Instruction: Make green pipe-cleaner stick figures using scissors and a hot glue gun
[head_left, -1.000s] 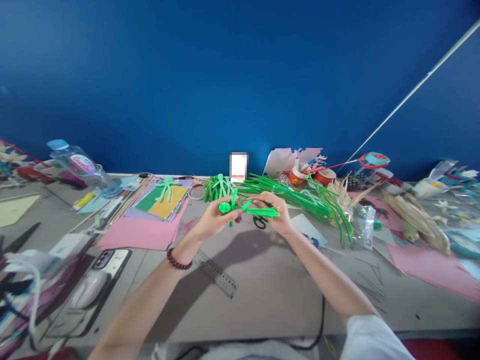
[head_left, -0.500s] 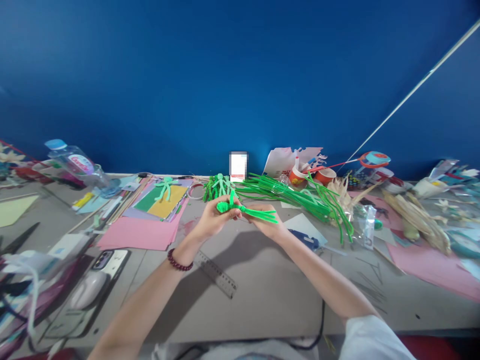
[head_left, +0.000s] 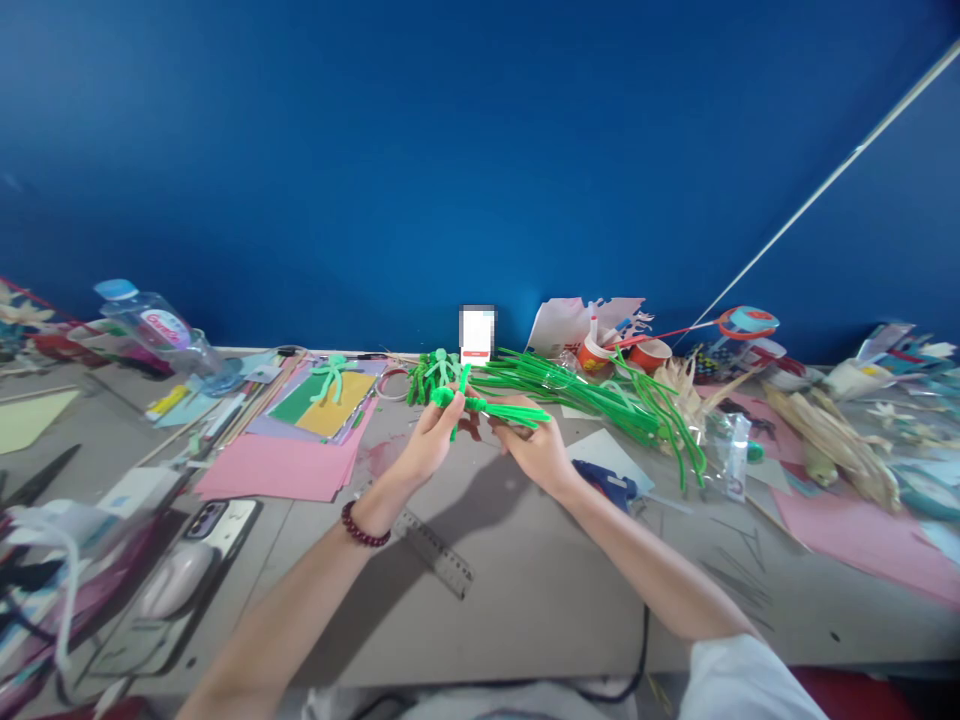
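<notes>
Both hands hold a bright green pipe-cleaner figure (head_left: pixel 480 403) above the middle of the desk. My left hand (head_left: pixel 433 430) pinches its rounded, coiled end, and a short strand sticks up there. The loose strands stretch right to my right hand (head_left: pixel 531 445), whose fingers are closed around them from below. Just behind the hands stand small green pipe-cleaner figures (head_left: pixel 441 368). A loose bundle of green pipe cleaners (head_left: pixel 585 390) lies to their right. Another pale green figure (head_left: pixel 332 376) rests on coloured sheets at the left.
A clear ruler (head_left: pixel 435 555) lies below the hands. Pink paper (head_left: pixel 277 468), a phone (head_left: pixel 217 525) and a mouse (head_left: pixel 178 580) are at the left, with a plastic bottle (head_left: pixel 154 320) behind. A blue glue gun (head_left: pixel 607 485) lies right of my right hand, near paper cups (head_left: pixel 596 353).
The figure has turned in my hands, and its upright strand stands higher. My left fingers have shifted on the coiled end, and a strand now shows below it. My right hand has moved slightly.
</notes>
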